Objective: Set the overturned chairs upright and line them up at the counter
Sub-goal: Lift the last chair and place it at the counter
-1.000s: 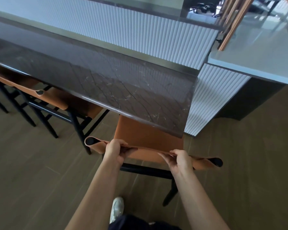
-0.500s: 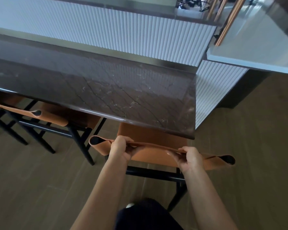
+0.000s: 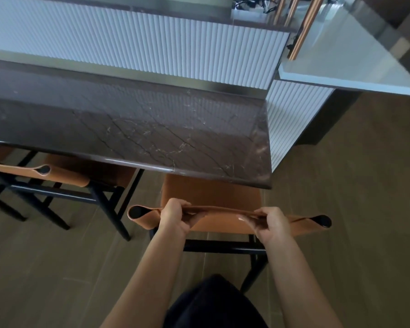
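The left grip (image 3: 173, 218) and right grip (image 3: 271, 224) are both clamping the top edge of the chair (image 3: 211, 192) back, whose tan leather is buckling softly between them. The chair is standing upright on the floor, its seat sitting partly under the counter (image 3: 152, 129) at the near edge's right corner. The stiff black frame (image 3: 223, 247) is probably offering a firmer hold.
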Action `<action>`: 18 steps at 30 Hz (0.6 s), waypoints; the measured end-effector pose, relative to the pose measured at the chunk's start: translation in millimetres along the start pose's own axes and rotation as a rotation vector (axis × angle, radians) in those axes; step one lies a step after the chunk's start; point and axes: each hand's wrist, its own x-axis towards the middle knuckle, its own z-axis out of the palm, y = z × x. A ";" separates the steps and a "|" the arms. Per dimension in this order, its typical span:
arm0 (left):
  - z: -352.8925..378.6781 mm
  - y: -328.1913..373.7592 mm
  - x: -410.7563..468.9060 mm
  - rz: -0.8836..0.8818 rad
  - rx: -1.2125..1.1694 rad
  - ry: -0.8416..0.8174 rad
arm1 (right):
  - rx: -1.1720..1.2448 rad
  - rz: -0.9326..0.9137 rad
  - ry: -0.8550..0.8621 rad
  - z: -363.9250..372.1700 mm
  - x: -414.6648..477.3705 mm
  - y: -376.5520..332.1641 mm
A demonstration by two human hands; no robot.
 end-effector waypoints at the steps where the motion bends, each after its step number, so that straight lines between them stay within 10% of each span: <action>1: -2.1 -1.6 -1.9 -0.006 0.007 -0.001 | -0.008 -0.001 -0.001 -1.7 -1.6 1.9; 18: -51.4 -13.9 -11.5 0.101 0.142 -0.020 | -0.024 0.040 -0.059 -23.1 -26.1 45.3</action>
